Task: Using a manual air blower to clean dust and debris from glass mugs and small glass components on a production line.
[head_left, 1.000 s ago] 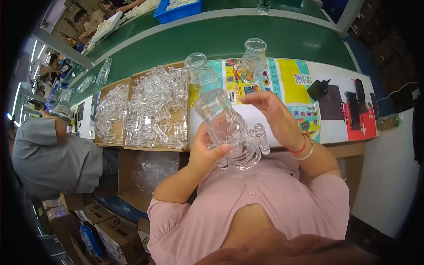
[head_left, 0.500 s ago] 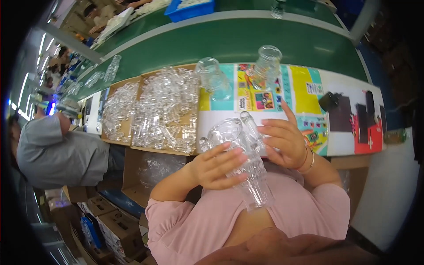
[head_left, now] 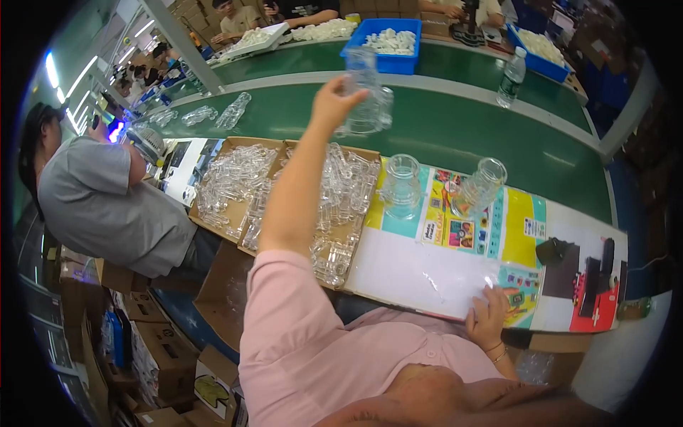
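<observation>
My left hand [head_left: 336,101] is stretched far forward, fingers wrapped round a clear plastic vessel [head_left: 371,112] with a narrower top and wide ring-shaped base. It is held over the green surface [head_left: 284,107] beyond my work board. My right hand [head_left: 488,313] rests at the near edge of the board [head_left: 420,274], fingers apart and holding nothing. Two similar clear vessels stand on the board: one upright [head_left: 403,186], the other, a tilted-looking vessel [head_left: 481,188], to its right. Left of them, partly behind my left forearm, a cardboard tray [head_left: 368,206] holds many clear plastic parts.
Another cardboard tray [head_left: 196,213] of clear parts adjoins on the left, near a seated person in grey [head_left: 107,206]. Clear pieces [head_left: 233,111] lie on the green surface. Beyond stand a blue bin [head_left: 356,53] and a water bottle [head_left: 511,78]. Black items [head_left: 589,285] lie at right.
My left hand has carried the clear vessel from in front of my chest forward over the green surface. My right hand has come away from it and down to the board's near edge. The view has tilted up.
</observation>
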The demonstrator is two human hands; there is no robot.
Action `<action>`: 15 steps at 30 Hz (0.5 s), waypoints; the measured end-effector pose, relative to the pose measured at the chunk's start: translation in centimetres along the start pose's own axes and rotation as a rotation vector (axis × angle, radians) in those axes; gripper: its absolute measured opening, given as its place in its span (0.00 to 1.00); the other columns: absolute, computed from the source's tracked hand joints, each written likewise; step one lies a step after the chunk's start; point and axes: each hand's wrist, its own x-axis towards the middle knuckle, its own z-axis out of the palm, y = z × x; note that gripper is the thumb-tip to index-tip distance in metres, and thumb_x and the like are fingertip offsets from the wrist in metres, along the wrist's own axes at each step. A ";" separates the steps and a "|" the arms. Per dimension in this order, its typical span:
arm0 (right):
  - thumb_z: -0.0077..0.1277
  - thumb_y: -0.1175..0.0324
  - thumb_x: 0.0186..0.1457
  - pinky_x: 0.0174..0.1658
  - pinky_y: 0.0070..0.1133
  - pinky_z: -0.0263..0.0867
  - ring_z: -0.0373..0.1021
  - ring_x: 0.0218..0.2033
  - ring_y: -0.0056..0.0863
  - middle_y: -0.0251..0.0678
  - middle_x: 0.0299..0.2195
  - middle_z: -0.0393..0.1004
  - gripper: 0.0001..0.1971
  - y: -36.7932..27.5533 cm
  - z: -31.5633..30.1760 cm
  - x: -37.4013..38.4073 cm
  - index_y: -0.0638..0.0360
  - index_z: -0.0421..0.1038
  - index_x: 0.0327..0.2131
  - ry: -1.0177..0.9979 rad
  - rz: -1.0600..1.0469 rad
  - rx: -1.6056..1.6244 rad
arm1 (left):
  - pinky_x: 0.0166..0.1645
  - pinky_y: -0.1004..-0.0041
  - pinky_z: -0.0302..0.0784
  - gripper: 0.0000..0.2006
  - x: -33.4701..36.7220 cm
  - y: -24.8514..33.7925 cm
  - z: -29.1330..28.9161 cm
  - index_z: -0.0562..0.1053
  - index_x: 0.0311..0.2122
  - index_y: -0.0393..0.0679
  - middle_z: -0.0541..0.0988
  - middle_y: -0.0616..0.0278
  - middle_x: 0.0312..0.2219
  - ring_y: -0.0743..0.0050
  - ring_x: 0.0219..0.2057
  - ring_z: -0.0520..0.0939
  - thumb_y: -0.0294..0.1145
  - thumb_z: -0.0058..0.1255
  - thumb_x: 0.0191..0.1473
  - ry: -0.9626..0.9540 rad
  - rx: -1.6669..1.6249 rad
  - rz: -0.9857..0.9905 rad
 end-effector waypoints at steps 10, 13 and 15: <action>0.44 0.74 0.40 0.51 0.41 0.54 0.63 0.42 0.42 0.46 0.39 0.65 0.10 1.0 1.4 0.0 0.62 0.66 0.31 -0.036 -0.114 -0.071 | 0.52 0.57 0.62 0.42 0.9 -5.7 7.5 0.57 0.56 0.53 0.63 0.48 0.50 0.52 0.50 0.66 0.49 0.62 0.34 -0.355 1.013 -0.046; 0.43 0.75 0.40 0.51 0.41 0.54 0.63 0.41 0.42 0.46 0.39 0.66 0.10 1.0 1.4 0.3 0.63 0.65 0.31 -0.035 -0.145 -0.062 | 0.55 0.45 0.51 0.42 1.7 -7.7 6.0 0.48 0.59 0.62 0.52 0.54 0.57 0.49 0.56 0.58 0.47 0.58 0.40 -0.633 0.903 -0.213; 0.43 0.75 0.41 0.51 0.41 0.54 0.63 0.41 0.42 0.46 0.39 0.66 0.10 1.0 1.5 0.2 0.63 0.65 0.31 -0.033 -0.141 -0.064 | 0.55 0.48 0.52 0.40 1.3 -7.8 4.6 0.51 0.58 0.60 0.54 0.53 0.56 0.50 0.55 0.59 0.46 0.57 0.40 -0.600 0.869 -0.117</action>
